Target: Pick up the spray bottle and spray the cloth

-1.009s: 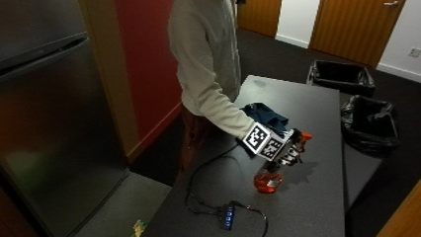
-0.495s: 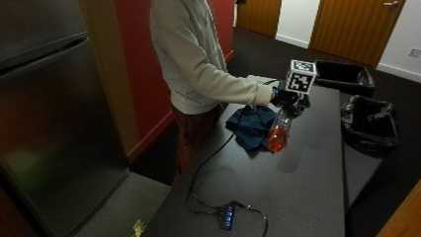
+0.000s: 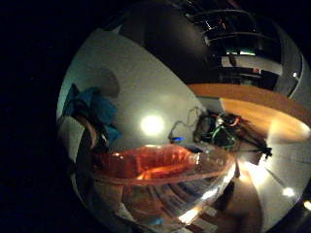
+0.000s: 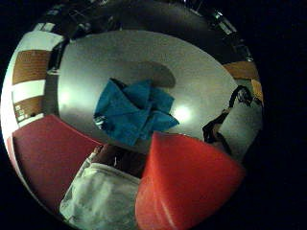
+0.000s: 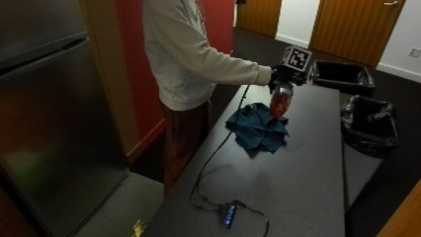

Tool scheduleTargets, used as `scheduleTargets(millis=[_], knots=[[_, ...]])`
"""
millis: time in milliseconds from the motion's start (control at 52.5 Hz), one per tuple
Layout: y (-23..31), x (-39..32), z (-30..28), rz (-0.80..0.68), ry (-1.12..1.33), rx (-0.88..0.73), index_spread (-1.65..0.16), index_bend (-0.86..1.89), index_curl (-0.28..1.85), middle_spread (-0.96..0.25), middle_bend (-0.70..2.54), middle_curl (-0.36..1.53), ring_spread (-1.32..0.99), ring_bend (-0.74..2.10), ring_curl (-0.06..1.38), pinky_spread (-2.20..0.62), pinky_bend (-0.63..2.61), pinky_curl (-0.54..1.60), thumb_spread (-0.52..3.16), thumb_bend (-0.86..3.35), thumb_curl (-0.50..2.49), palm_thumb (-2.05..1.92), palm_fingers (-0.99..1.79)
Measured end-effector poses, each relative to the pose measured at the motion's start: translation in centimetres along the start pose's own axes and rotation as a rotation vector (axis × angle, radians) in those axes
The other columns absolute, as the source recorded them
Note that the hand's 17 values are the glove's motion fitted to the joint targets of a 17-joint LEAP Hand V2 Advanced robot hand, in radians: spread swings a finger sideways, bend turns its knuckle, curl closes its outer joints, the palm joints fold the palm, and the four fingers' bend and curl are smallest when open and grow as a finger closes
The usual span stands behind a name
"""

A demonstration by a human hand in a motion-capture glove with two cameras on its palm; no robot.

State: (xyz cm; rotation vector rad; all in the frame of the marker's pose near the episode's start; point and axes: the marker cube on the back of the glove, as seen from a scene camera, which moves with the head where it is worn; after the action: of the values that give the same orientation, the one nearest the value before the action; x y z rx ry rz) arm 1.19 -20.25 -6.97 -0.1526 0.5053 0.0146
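Above table (image 5: 309, 163), outstretched hand (image 5: 279, 76) grips bottle (image 5: 280, 101) over cloth (image 5: 258, 129).

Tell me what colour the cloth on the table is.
The cloth is blue-teal, clearest in the right thumb side palm view.

1. The person (image 5: 190, 54) wears a pale, off-white long-sleeved top that hangs loose over the hips.
2. Its sleeve (image 5: 230, 71) runs to the wrist, creased along the arm.
3. Below the top are dark reddish-brown trousers (image 5: 188, 133).
4. The right hand (image 5: 279, 76) wears a black glove.
5. In the thumb side palm view, pale wrinkled cloth of the top (image 4: 103, 199) shows.
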Motion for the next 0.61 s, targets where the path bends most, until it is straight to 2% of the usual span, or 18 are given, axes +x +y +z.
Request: scheduleTargets(millis=[152, 305, 476, 609], knots=[[0.5, -3.4, 0.7, -0.058, 0.085, -0.026, -0.13, 0.47, 0.51, -0.15, 0.6, 0.5, -0.18, 0.6, 0.46, -0.23, 0.33, 0.38, -0.06, -0.03, 0.72, 0.98, 1.39], [1.0, -5.9, 1.5, -0.048, 0.162, -0.047, -0.13, 0.47, 0.5, -0.15, 0.6, 0.5, -0.18, 0.6, 0.46, -0.23, 0.33, 0.38, -0.06, -0.03, 0.72, 0.98, 1.4], [1.4, -6.5, 1.5, -0.059, 0.121, -0.036, -0.13, 0.47, 0.5, -0.15, 0.6, 0.49, -0.18, 0.6, 0.46, -0.23, 0.33, 0.38, -0.06, -0.03, 0.72, 0.98, 1.39], [1.8, -5.7, -0.4, -0.028, 0.0, 0.042, -0.13, 0.47, 0.5, -0.15, 0.6, 0.49, -0.18, 0.6, 0.46, -0.23, 0.33, 0.38, -0.06, -0.03, 0.72, 0.98, 1.39]])
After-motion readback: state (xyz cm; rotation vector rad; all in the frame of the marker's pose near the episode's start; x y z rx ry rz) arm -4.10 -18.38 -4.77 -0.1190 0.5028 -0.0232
